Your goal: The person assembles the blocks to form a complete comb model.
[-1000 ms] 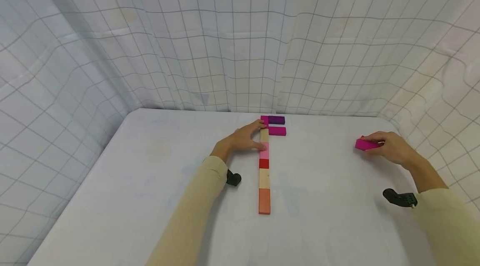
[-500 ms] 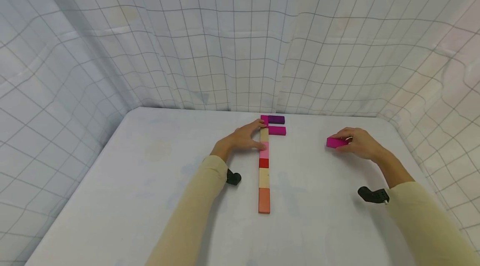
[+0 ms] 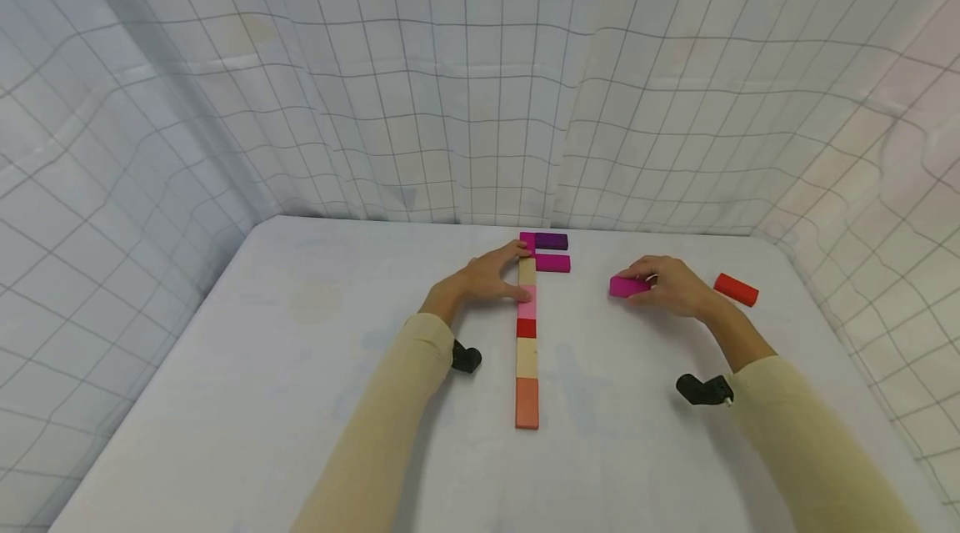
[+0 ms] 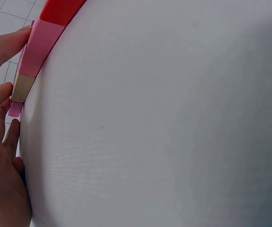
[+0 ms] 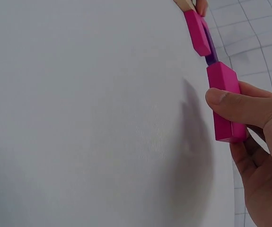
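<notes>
My right hand (image 3: pixel 675 287) pinches a magenta block (image 5: pixel 224 125) between thumb and fingers, its shadow falling on the table beside it. In the head view it hovers right of a straight row of coloured blocks. My left hand (image 3: pixel 483 274) rests at the row's left side, fingers spread. Its thumb touches the pink block (image 3: pixel 528 309) and its fingertips reach the magenta end block (image 3: pixel 527 237). Between these lies a tan block (image 3: pixel 527 273). Nearer me, the row continues with red (image 3: pixel 527 328), cream (image 3: pixel 527 358) and orange (image 3: pixel 527 404) blocks.
A purple block (image 3: pixel 551 241) and another magenta block (image 3: pixel 553 263) stick out to the right from the row's far end. A red block (image 3: pixel 737 289) lies beyond my right wrist. Gridded white curtain (image 3: pixel 480 99) hangs behind the white table (image 3: pixel 262 399).
My right hand has carried the magenta block leftward toward the row, uncovering the red block at the right. The left hand has stayed in place.
</notes>
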A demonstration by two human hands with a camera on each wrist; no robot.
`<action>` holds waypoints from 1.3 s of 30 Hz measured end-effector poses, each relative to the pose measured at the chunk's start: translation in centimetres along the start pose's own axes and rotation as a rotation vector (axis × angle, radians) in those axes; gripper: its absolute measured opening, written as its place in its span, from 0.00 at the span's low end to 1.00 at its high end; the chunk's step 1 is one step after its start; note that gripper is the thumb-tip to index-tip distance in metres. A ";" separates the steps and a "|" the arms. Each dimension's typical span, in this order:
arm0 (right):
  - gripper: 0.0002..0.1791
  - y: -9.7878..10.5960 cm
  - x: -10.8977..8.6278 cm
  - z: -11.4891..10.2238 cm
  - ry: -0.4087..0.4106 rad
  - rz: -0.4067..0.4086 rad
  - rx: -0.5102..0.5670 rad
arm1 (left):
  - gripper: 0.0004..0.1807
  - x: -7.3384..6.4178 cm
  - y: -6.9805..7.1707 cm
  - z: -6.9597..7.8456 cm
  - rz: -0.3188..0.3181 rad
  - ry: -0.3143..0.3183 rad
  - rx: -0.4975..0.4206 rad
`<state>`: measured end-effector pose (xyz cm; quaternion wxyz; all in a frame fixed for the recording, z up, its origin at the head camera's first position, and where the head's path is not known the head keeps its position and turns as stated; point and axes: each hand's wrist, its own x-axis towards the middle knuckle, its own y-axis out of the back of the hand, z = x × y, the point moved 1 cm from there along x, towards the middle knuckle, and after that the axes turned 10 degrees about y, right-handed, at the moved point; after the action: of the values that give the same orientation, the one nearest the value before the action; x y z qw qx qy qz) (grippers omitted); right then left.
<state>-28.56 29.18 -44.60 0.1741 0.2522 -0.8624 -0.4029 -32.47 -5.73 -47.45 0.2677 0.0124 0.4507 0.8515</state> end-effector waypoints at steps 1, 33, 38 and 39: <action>0.21 -0.3 0.3 -0.1 0.005 -0.001 0.001 | 0.47 0.0 0.0 0.0 -0.001 -0.001 -0.001; 0.23 -6.0 6.4 -4.6 -0.003 -0.008 0.018 | 0.47 -0.1 0.0 0.3 0.005 0.027 -0.010; 0.23 -6.3 6.9 -4.8 -0.013 -0.018 0.006 | 0.47 0.1 0.0 0.2 0.005 0.021 -0.003; 0.23 -6.4 6.9 -4.9 -0.014 -0.021 0.005 | 0.47 0.1 0.0 0.2 0.006 0.020 -0.005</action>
<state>-29.86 18.75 -45.94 0.1632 0.2589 -0.8619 -0.4042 -32.51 -5.56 -47.40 0.2604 0.0046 0.4513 0.8535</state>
